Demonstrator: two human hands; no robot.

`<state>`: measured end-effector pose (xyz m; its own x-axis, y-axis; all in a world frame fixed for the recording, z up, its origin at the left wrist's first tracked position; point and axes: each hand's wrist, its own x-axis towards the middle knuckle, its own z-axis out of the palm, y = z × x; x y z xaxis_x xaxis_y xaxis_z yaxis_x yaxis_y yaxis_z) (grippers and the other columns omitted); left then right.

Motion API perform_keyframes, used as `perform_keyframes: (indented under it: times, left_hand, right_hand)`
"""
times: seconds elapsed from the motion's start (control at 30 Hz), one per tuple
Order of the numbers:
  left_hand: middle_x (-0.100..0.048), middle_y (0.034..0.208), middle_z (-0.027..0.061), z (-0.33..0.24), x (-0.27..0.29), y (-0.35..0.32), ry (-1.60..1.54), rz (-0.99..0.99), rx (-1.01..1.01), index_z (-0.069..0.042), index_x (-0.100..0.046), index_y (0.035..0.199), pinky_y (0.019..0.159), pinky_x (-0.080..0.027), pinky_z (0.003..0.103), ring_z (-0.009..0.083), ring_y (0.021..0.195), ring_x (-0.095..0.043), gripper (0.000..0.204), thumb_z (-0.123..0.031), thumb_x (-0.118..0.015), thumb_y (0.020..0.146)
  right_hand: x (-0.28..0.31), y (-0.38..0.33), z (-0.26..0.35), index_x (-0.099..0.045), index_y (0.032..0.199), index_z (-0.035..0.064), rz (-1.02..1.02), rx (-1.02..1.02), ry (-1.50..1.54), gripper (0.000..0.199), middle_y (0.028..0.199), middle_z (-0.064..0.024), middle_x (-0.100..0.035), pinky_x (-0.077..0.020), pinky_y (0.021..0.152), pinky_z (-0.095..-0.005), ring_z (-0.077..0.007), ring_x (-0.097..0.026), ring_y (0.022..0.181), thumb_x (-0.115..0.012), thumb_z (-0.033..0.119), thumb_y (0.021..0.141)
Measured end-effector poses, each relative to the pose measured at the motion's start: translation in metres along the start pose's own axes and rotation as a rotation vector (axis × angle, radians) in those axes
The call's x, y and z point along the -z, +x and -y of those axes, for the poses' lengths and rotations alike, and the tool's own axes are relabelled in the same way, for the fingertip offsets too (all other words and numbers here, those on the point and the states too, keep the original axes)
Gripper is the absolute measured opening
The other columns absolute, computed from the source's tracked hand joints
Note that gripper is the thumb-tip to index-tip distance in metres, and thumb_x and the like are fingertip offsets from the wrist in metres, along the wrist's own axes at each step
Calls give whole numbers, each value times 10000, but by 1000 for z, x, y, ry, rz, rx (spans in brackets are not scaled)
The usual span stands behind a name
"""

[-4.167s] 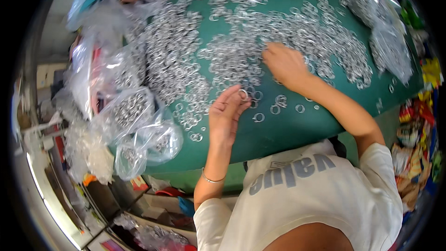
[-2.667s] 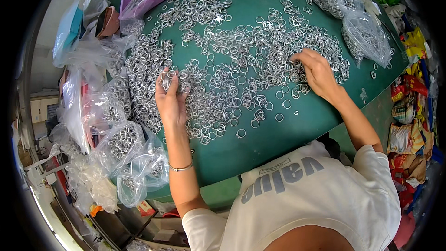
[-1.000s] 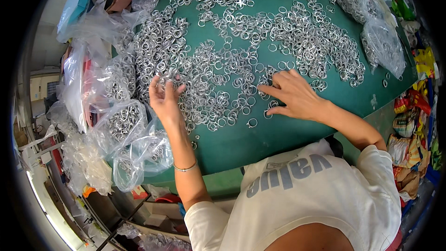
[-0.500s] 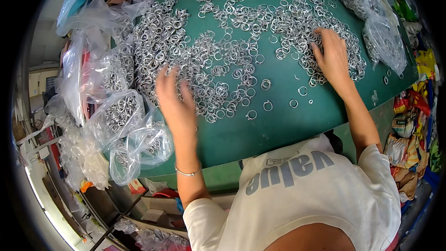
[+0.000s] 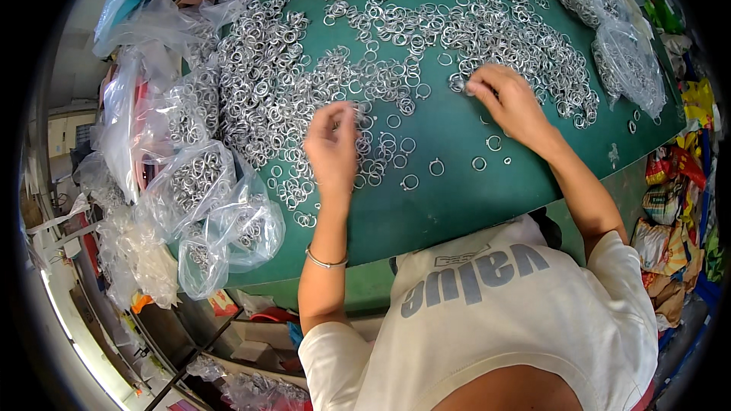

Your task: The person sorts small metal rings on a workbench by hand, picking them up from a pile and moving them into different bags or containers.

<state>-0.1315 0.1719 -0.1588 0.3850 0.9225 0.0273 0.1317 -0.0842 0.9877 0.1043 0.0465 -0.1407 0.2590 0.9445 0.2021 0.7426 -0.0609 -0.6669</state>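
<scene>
Many small silver metal rings [image 5: 263,84] lie in a broad heap at the left of a green tabletop [image 5: 457,202]. My left hand [image 5: 331,148] is over the near edge of this heap, its fingers curled in toward the thumb. Whatever they hold, if anything, is hidden. At the near edge of the right-hand ring heap [image 5: 560,68], my right hand [image 5: 512,103] is closed in a pinch. A few rings [image 5: 457,82] show right at its fingertips. Several loose rings [image 5: 410,182] lie scattered between the hands and the table's near edge.
Clear plastic bags of rings [image 5: 202,183] crowd the table's left side. Another bag of rings [image 5: 628,61] lies at the far right. Colourful packages [image 5: 670,205] are stacked beyond the right edge. Shelving with boxes [image 5: 259,354] stands below at the left.
My left hand has moved right and its fingers have curled; rings near it have shifted. My right hand has moved left to the heap's near edge, its fingers now pinched together.
</scene>
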Motion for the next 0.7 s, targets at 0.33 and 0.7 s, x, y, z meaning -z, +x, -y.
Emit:
perform_keyframes:
  times: [0.33,0.7]
  left_hand:
    - [-524,1198,155,-11,2,-14,301,-218,-337,-11,-515,1193,878,-490,324,253,1131,-515,364,87,-500,844]
    - [-566,1134,107,-28,-29,-57,158,290,-154,-17,-575,1113,800,-479,265,186,1019,-563,318,87,-562,813]
  right_hand:
    - [30,-6,-11,-521,1101,36,70,-389,688,260,903,-43,-511,-415,748,-279,-175,-522,810,-533,53,842]
    - [9,-37,9,-434,1253,5,496,-428,1743,466,1209,-134,-510,-369,1022,-401,-307,-469,1204,-570,-21,808]
